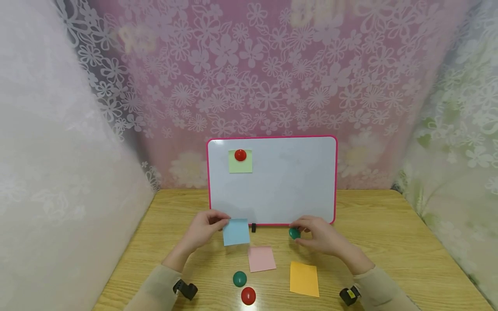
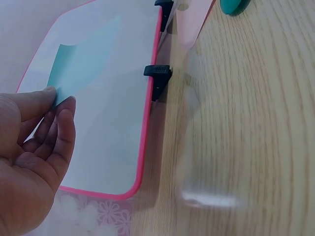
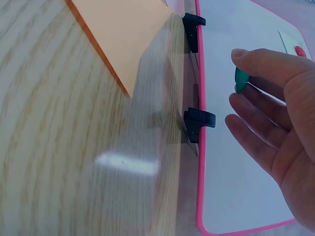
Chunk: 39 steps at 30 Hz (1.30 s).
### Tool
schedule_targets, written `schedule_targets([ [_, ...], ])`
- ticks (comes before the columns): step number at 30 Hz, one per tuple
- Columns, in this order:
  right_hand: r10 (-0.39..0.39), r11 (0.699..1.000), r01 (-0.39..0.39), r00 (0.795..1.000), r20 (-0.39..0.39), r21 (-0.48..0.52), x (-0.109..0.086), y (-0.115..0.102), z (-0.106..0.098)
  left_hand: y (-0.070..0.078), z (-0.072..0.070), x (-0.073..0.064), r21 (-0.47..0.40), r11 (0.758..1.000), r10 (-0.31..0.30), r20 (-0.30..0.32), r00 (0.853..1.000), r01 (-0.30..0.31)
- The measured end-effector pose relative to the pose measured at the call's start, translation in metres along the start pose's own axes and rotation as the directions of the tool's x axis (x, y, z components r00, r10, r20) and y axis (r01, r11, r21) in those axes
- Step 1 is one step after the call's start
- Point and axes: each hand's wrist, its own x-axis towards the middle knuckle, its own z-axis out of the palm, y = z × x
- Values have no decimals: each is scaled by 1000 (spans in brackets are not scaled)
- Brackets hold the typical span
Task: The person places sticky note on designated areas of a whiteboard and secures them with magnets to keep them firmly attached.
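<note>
Between thumb and fingers, my left hand pinches the upper left corner of a blue sticky note, held in front of the lower edge of a pink-framed whiteboard. In the left wrist view the note bends slightly, away from the board's surface. My right hand pinches a round green magnet by the board's lower right part; the right wrist view shows the magnet between thumb and fingers. A light green note hangs at the board's upper left under a red magnet.
On the wooden table lie a pink note, an orange note, another green magnet and another red magnet. Black clips grip the board's lower edge. A flowered curtain hangs behind.
</note>
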Motion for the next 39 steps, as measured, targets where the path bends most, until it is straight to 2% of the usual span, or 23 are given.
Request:
schedule_targets([
  [8, -2, 1000, 2, 1000, -7, 0, 0, 2, -2, 8, 7, 5, -14, 999, 29, 16, 999, -29],
  [13, -41, 999, 41, 998, -39, -4, 1, 4, -3, 13, 14, 12, -46, 999, 22, 3, 1000, -22],
  [22, -127, 992, 125, 986, -110, -27, 5, 5, -13, 25, 27, 26, -71, 997, 43, 33, 999, -40],
  [26, -116, 993, 114, 988, -106, -26, 6, 3, -19, 30, 32, 31, -73, 995, 67, 40, 997, -64],
  [33, -41, 998, 37, 996, -77, -57, 7, 1, -25, 35, 39, 39, -64, 995, 84, 41, 996, -81],
  [39, -59, 993, 45, 990, -128, -111, 7, 1, -29, 43, 44, 45, -27, 997, 76, 31, 997, -75],
])
